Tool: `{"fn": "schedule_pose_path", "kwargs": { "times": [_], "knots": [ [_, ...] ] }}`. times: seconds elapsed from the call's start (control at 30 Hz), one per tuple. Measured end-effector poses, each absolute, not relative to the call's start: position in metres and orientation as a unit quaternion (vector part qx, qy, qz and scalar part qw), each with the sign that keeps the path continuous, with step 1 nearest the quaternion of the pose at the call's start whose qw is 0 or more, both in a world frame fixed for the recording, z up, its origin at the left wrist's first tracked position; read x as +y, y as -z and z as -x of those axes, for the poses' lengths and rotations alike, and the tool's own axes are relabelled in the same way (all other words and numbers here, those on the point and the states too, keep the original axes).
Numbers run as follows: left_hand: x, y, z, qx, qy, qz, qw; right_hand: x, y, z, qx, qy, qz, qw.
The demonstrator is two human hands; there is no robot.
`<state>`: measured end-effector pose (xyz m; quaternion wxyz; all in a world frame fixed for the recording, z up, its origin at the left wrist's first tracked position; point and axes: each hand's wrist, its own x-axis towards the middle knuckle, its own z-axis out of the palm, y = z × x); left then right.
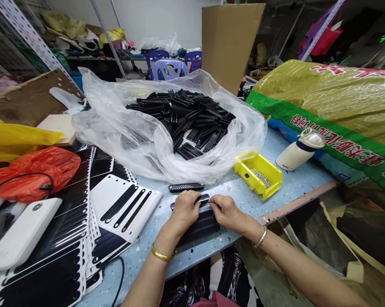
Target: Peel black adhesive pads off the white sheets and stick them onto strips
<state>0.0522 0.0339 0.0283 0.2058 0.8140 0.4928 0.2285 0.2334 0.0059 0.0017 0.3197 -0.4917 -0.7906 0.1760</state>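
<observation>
My left hand (185, 209) is closed around a slim glossy black piece (204, 198) with a rounded end, held above the table. At that rounded end, my right hand (224, 212) pinches with thumb and fingers; what lies between them is too small to make out. Below both hands rests a group of long black pieces (200, 227) side by side, partly covered by the hands. Just beyond my left hand lies a single black piece with a perforated pattern (186, 186).
A clear plastic bag (122, 140) full of black comb-like pieces (192, 113) spreads over the blue table. Right of it are a yellow bin (258, 175) of small metal parts and a white bottle (296, 153). White sheets with black strips (144, 196) and a white power bank (26, 232) lie left.
</observation>
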Motion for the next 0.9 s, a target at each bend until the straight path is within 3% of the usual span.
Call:
{"fn": "schedule_pose_path", "kwargs": {
  "times": [0.67,0.9],
  "knots": [
    [0.032,-0.026,-0.052,0.504,-0.235,-0.802,0.217,0.002,-0.008,-0.240,-0.753,-0.175,0.508,0.380],
    [0.032,-0.027,-0.052,0.496,-0.208,-0.813,0.223,0.003,-0.011,-0.251,-0.751,-0.183,0.524,0.358]
  ]
}}
